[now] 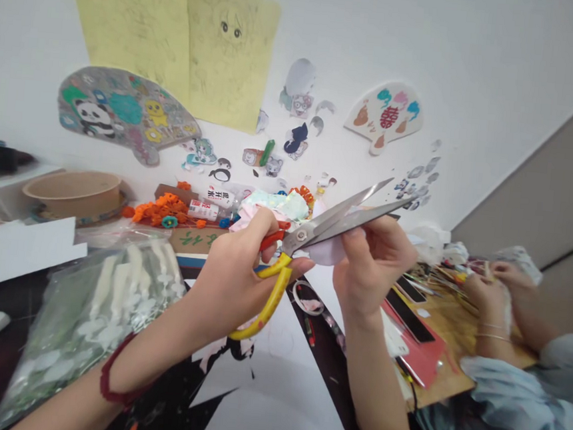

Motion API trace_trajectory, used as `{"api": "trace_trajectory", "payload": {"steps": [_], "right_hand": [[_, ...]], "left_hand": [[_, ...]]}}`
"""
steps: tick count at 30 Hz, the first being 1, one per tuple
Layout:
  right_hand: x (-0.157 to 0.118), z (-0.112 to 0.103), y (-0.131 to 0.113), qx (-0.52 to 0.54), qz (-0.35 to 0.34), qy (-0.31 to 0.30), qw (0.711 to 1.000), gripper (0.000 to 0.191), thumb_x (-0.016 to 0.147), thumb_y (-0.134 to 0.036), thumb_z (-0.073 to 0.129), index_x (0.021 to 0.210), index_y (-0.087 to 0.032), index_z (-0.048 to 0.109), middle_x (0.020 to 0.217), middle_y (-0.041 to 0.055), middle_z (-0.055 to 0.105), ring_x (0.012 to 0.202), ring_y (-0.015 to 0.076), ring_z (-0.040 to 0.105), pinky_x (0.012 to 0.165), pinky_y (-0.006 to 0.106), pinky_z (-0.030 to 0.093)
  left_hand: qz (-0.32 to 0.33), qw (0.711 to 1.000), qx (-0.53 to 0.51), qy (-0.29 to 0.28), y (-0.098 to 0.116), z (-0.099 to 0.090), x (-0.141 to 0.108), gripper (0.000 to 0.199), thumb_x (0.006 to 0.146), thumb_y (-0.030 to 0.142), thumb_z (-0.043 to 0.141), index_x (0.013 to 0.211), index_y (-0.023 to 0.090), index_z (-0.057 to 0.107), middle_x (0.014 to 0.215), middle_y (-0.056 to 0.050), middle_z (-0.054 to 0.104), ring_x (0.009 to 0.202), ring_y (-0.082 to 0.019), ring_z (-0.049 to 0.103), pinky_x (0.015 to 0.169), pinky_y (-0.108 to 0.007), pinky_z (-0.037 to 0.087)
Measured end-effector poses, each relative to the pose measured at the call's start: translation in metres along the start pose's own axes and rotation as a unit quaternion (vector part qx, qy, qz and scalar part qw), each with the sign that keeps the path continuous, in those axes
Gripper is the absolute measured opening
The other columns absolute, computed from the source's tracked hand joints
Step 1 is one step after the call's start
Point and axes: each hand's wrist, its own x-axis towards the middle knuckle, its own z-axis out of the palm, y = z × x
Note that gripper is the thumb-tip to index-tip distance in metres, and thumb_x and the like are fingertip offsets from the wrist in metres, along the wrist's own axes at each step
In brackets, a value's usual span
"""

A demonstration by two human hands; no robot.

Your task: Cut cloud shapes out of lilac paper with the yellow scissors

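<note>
My left hand [234, 271] is closed around the red and yellow handles of a large pair of scissors [272, 294]. The blades stand apart and point up to the right. Beside the blades, my right hand [375, 263] pinches a small pale paper piece [327, 251], partly hidden by the lower blade and my fingers. Below both hands lie white paper sheets [281, 388] on the dark table, with a few small dark and white scraps at their left edge.
At left lie a plastic bag [90, 332] of pale stems and a tan bowl [72, 189]. Orange flowers [166, 210] and bottles stand near the wall. Phones [411, 314] lie on a red folder [432, 355] at right, near another person's hands [490, 293]. Drawings hang on the wall.
</note>
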Motion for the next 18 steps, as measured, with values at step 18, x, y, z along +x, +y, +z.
{"api": "trace_trajectory", "payload": {"steps": [18], "right_hand": [[0.007, -0.007, 0.022, 0.107, -0.025, 0.005, 0.994, 0.007, 0.086, -0.026, 0.075, 0.092, -0.027, 0.077, 0.083, -0.0026, 0.074, 0.08, 0.0141, 0.069, 0.077, 0.031, 0.059]], "left_hand": [[-0.059, 0.997, 0.036, -0.026, -0.002, -0.007, 0.002, 0.039, 0.083, 0.048, 0.069, 0.087, 0.023, 0.04, 0.067, 0.007, 0.05, 0.055, -0.012, 0.044, 0.056, -0.026, 0.033]]}}
